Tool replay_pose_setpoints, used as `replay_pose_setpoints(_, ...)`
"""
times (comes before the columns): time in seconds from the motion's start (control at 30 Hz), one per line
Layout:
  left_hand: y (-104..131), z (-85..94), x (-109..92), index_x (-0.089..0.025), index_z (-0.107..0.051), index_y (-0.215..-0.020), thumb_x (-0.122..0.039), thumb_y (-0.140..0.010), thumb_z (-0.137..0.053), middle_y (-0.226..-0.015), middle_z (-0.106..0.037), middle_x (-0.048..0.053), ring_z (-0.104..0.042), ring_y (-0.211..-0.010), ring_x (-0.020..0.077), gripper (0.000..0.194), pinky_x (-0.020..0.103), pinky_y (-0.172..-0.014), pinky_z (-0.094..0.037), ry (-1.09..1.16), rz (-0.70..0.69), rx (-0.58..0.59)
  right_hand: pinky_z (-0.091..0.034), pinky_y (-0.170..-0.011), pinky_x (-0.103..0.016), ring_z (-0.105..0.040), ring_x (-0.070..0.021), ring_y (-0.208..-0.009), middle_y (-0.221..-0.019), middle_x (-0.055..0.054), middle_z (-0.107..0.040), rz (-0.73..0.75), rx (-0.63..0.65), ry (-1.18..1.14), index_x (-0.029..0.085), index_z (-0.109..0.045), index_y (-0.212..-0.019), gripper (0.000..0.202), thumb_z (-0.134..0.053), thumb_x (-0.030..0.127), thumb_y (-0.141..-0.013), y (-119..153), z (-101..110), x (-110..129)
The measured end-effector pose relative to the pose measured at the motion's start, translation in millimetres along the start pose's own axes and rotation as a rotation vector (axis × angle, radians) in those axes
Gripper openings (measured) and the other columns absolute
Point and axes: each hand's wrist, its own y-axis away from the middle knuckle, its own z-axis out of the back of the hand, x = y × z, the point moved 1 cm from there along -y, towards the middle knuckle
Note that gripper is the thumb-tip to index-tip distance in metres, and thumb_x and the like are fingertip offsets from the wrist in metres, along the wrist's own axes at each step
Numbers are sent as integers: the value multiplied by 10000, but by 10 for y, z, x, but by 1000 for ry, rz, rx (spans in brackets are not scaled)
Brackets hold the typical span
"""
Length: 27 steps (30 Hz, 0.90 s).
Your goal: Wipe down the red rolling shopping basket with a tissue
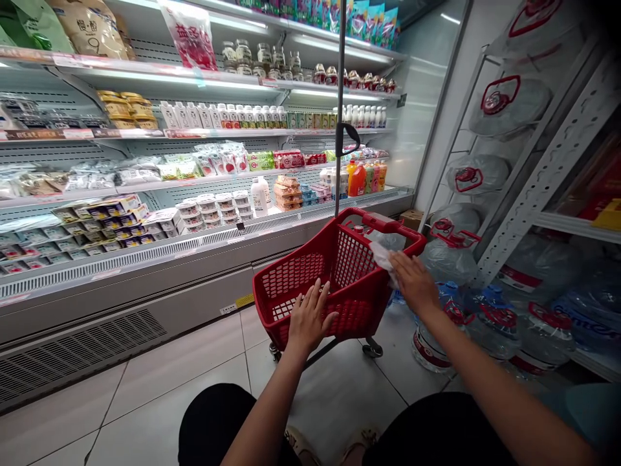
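Plain black legwear [213, 421] shows as two smooth, rounded shapes along the bottom of the frame, one left of centre and the other to the right, with hardly a fold visible. Between them, at bottom centre, are beige shoes [297, 441], their finer details too small to read. Slim forearms [276, 401] are bare, as are the left hand [310, 320] and right hand [414, 285], with slender fingers [316, 294].

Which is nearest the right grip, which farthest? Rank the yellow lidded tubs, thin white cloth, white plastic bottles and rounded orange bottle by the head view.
1. Thin white cloth: touching the right grip.
2. Rounded orange bottle: grey chiller, bottom level, right.
3. White plastic bottles: same level, farther left.
4. Yellow lidded tubs: higher shelf, left.
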Motion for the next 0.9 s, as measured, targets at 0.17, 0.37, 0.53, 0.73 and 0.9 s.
replay_pose_setpoints(0.17,-2,4,-20,-269,-15,-1677,-584,-1052,-398,-1720,-233,85,-399,-1515,268,798,499,-1203,-395,-24,11,6,-340,-1255,-467,-444,-201,-1484,-1579,-77,-509,227,64,-182,179,-368,-1608,655,-360,55,-965,107,-278,1249)
replay_pose_setpoints(0.37,37,27,78,-272,9,-1676,-594,-1049,-405,-1721,-233,89,-403,-1512,262,817,483,-1184,-422,-29,-4,15,-399,-1232,-426,-438,-186,-1487,-1602,-48,-485,366,116,-288,209,-327,-1626,679,-401,64,-967,86,-316,1489)
replay_pose_setpoints(0.53,29,23,103,-274,15,-1676,-591,-1055,-383,-1727,-216,77,-406,-1511,260,802,464,-1194,-408,-37,-17,-4,-398,-1241,-446,-469,-192,-1466,-1583,-23,-514,280,122,-248,263,-340,-1623,691,-346,37,-970,-44,-128,473)
replay_pose_setpoints(0.73,14,-3,-13,-278,12,-1675,-590,-1054,-385,-1722,-233,81,-402,-1511,279,801,476,-1178,-417,-41,-14,-17,-313,-1279,-474,-431,-232,-1488,-1548,-77,-550,78,31,-170,222,-463,-1555,579,-291,101,-1016,-91,-24,-85)
replay_pose_setpoints(0.9,28,-11,-119,-286,-3,-1676,-593,-1044,-412,-1724,-223,90,-394,-1515,285,814,501,-1171,-420,-40,2,-16,-363,-1251,-479,-547,-227,-1385,-1441,-67,-647,125,55,-206,220,-563,-1465,509,-388,102,-1002,31,-199,659)
